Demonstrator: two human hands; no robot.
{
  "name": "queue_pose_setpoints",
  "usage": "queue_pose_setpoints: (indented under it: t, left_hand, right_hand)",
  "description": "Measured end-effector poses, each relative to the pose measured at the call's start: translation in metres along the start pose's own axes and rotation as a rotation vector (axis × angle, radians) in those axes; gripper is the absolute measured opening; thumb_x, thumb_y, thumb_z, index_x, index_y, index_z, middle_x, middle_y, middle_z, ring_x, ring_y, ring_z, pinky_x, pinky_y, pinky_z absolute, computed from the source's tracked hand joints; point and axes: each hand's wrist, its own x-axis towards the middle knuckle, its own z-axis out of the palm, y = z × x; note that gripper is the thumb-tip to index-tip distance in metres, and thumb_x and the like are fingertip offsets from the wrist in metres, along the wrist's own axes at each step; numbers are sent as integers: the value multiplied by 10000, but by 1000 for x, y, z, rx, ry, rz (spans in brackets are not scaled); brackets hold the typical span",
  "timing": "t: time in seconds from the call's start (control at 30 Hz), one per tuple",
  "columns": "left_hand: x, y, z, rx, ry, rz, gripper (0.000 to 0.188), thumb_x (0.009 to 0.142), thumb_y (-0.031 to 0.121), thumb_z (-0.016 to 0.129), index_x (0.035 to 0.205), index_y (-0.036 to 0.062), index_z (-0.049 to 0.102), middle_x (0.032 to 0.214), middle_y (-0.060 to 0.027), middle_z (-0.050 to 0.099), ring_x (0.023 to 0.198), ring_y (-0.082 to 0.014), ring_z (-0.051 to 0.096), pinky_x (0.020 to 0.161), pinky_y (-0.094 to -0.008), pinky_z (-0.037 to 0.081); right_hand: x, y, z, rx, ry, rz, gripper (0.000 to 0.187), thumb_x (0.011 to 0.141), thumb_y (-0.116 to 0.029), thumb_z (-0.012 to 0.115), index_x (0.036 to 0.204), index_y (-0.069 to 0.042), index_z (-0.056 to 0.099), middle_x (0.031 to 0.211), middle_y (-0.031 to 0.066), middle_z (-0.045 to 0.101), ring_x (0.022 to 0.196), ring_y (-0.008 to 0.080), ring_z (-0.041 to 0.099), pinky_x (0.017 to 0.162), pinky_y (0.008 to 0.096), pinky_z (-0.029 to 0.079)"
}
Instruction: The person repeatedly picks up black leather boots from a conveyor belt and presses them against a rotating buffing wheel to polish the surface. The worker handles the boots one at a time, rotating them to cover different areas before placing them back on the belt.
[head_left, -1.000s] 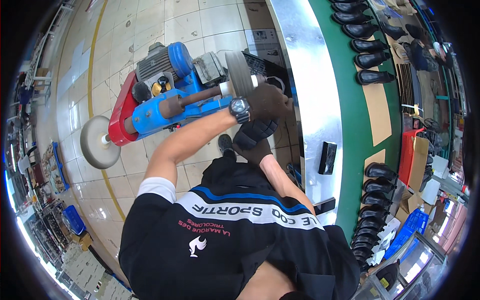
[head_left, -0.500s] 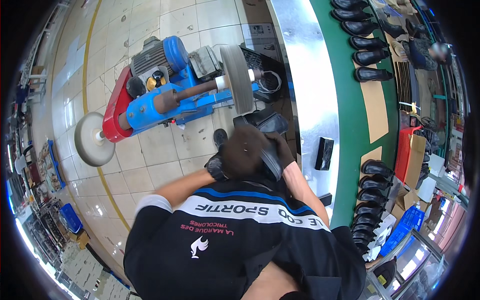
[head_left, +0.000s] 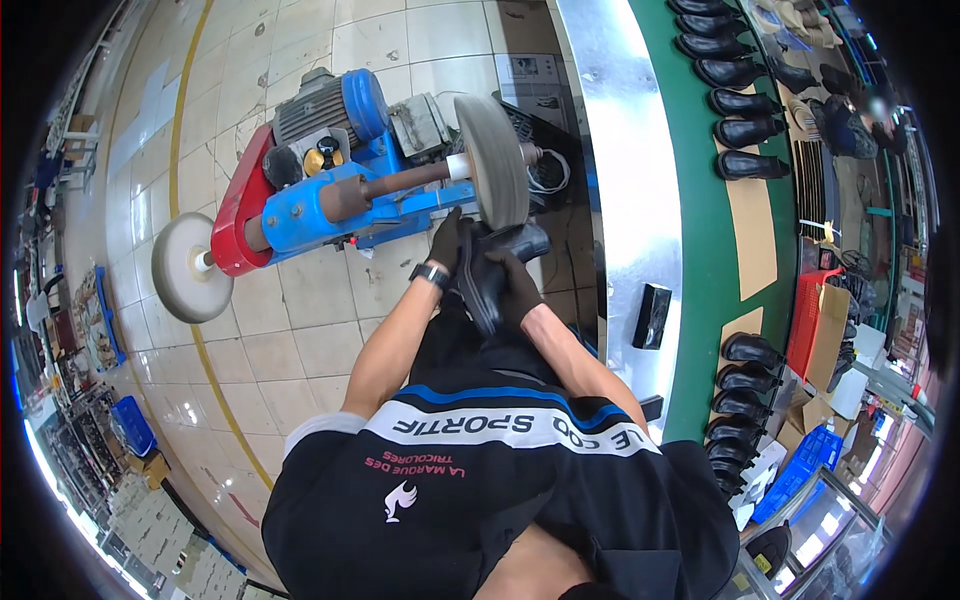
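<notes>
From here I see the gloved left hand [head_left: 447,240] curled against a black leather shoe [head_left: 483,288] just right of it, long axis slanting forward-left, toe end unclear to me; the gloved right hand [head_left: 517,288] clasps its other side.

Person's arms and hands, seen from above; positions relative to the dark grey, thick-rimmed disc wheel [head_left: 492,160]. Both bare forearms converge on the torso side of the wheel. The left forearm [head_left: 395,335] slants forward and inward to a wrist bearing a black watch with a dark strap [head_left: 430,274]; the left hand [head_left: 447,240], in a dark fabric glove, lies near the wheel's left lower edge, fingers reaching forward. The right forearm [head_left: 580,365] slants forward and leftward; the right hand [head_left: 517,290], likewise gloved, lies nearer the torso than the wheel, its back upward, fingers curled inward in a grip.
</notes>
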Motion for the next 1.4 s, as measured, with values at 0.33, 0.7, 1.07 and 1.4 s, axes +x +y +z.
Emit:
queue_pose_setpoints:
  t: [0.33, 0.7, 1.07, 1.4]
  left_hand:
    - [-118, 101, 91, 408, 759, 281, 286, 879, 211, 497, 795, -21, 642, 729, -211, 641, 705, -361, 599, 702, -403, 462]
    - [-36, -4, 38, -297, -525, 182, 434, 940, 298, 516, 1267, 13, 540, 1198, -132, 631, 1079, -249, 624, 940, -358, 513]
    - [-43, 52, 50, 796, -140, -11, 396, 970, 261, 447, 1244, -15, 522, 1024, -142, 673, 848, -242, 666, 743, -376, 544]
    - [-30, 73, 24, 1464, -455, 946, 602, 827, 285, 602, 1386, 110, 464, 1163, -131, 661, 1205, -296, 531, 1082, -467, 318]
  right_hand:
    - [-114, -20, 19, -1794, 347, -600, 1052, 649, -462, 795, 1462, 8, 320, 1017, 245, 683, 948, 398, 666, 863, 458, 508]
    - [-141, -33, 15, -1360, 273, -513, 833, 699, -253, 801, 1412, -12, 443, 1218, 200, 633, 1058, 215, 647, 929, 321, 489]
    - [-136, -14, -16, -348, 228, -317, 530, 880, -254, 672, 1304, 29, 526, 1158, 145, 646, 993, 212, 653, 876, 320, 515]
    - [-82, -4, -54, 476, -268, -65, 556, 955, -498, 465, 1295, -60, 509, 1044, 181, 617, 776, 268, 639, 645, 388, 544]
